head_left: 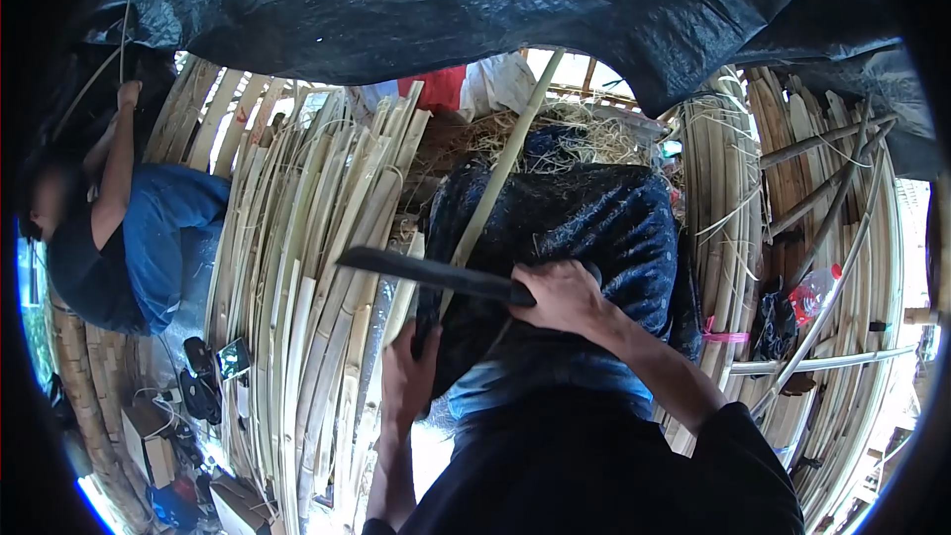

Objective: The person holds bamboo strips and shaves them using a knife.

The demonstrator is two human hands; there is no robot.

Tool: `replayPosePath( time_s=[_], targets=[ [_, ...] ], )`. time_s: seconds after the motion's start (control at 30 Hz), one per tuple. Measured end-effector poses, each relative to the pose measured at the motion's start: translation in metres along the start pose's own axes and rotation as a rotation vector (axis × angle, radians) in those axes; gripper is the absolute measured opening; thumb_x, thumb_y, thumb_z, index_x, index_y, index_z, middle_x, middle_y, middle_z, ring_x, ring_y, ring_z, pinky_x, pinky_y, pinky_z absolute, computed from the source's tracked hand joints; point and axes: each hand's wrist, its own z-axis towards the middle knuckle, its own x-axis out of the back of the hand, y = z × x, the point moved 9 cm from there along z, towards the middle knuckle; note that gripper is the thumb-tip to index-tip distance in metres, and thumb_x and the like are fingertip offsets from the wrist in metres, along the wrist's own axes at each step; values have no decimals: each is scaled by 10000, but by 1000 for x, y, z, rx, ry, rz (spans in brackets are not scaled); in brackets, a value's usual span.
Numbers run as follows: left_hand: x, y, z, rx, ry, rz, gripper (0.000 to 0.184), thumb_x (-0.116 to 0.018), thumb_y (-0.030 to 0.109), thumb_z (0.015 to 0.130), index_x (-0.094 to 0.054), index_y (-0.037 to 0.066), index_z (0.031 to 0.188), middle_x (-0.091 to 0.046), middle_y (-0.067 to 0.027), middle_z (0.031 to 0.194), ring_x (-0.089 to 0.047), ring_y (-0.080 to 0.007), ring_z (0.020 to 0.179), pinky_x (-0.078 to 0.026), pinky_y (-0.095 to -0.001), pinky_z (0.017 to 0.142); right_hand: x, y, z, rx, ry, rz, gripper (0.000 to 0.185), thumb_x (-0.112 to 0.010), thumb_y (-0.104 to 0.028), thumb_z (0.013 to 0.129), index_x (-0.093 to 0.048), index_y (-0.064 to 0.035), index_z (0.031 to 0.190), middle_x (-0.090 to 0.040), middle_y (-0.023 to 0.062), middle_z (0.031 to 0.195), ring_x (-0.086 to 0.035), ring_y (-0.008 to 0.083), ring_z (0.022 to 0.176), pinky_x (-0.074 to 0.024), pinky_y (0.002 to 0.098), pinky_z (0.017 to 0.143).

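My right hand is wrapped round the handle of a long dark knife, whose blade points left across my lap. Below the blade my left hand is closed on a dark strip that stands upright; what exactly it is cannot be made out. A long pale green bamboo strip slants up from behind the blade, over the dark wet cloth on my knees. Its lower end is hidden near the knife and my left hand.
Split bamboo strips are stacked at left, with more bundles at right. Another person sits at far left, one arm raised. Black plastic sheeting hangs overhead. A clear plastic bottle lies at right. Shavings lie beyond my knees.
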Motion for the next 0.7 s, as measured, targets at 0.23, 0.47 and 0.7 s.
replayPosePath(
  time_s=[0.23,0.47,0.7],
  targets=[
    [-15,-32,-34,72,-33,94,292,-668,202,955,-612,-84,962,-602,-267,665,-600,-424,528,-429,-456,491,-13,-10,-39,7,-143,-35,394,-736,-391,818,-635,-52,993,-705,78,799,-720,269,733,-594,417,667],
    [-17,-14,-44,-365,206,152,236,-685,109,940,-581,-78,1040,-590,-218,635,-573,-365,480,-398,-409,447,-11,-6,-46,17,-38,9,408,-739,-422,824,-637,-57,974,-701,67,792,-716,262,716,-588,406,654],
    [-62,36,20,22,22,98,272,-558,250,1016,-577,21,1161,-654,-304,765,-626,-531,746,-492,-568,629,22,27,-24,-133,103,-12,410,-774,-373,819,-584,-62,1006,-678,157,709,-709,335,672,-561,438,579]
  ],
)
